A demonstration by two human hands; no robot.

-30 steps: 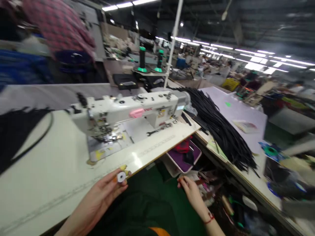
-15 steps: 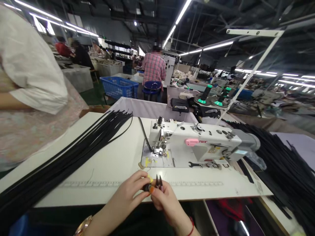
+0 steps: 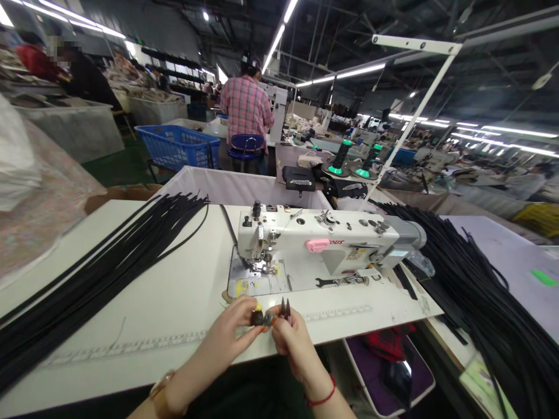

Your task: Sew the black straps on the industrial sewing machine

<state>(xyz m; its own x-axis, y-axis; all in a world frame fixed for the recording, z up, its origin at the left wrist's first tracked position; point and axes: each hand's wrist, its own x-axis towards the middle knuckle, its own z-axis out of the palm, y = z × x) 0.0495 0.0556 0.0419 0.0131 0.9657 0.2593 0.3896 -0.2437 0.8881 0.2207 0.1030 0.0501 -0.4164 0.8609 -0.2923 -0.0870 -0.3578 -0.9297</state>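
The left hand [image 3: 233, 329] pinches a small dark bobbin [image 3: 257, 318] between thumb and curled fingers, and the right hand [image 3: 290, 337] meets it fingertip to fingertip, closed around snips [image 3: 285, 306] whose two dark pointed blades stand up above the knuckles. The bobbin is a short, round, dull piece with a spot of yellow just above it; it sits right between the two hands, over the near edge of the table [image 3: 174, 302]. Both wrists come up from below and angle inward, the left with a gold-toned watch [image 3: 159, 393], the right with a thin red cord [image 3: 321, 398]. Just beyond the fingers stands a white sewing machine [image 3: 323, 244], boxy and smooth, with a pink tab on its front, metal knobs on top and a flat wrench [image 3: 336, 281] lying under its arm. The table is a pale, glossy slab with a printed ruler strip along its near edge. To the left of the hands a sheaf of long, thin, matte black strips [image 3: 100, 273] fans across it; to the right, well apart, a second heap of such strips [image 3: 476, 291] lies on a neighbouring pale surface. Below the right hand a purple tray [image 3: 384, 378] holds red cloth. Farther off a person in a plaid shirt [image 3: 246, 107] sits with their back turned beside a blue basket [image 3: 179, 148], under long ceiling tube lights in a wide workshop.
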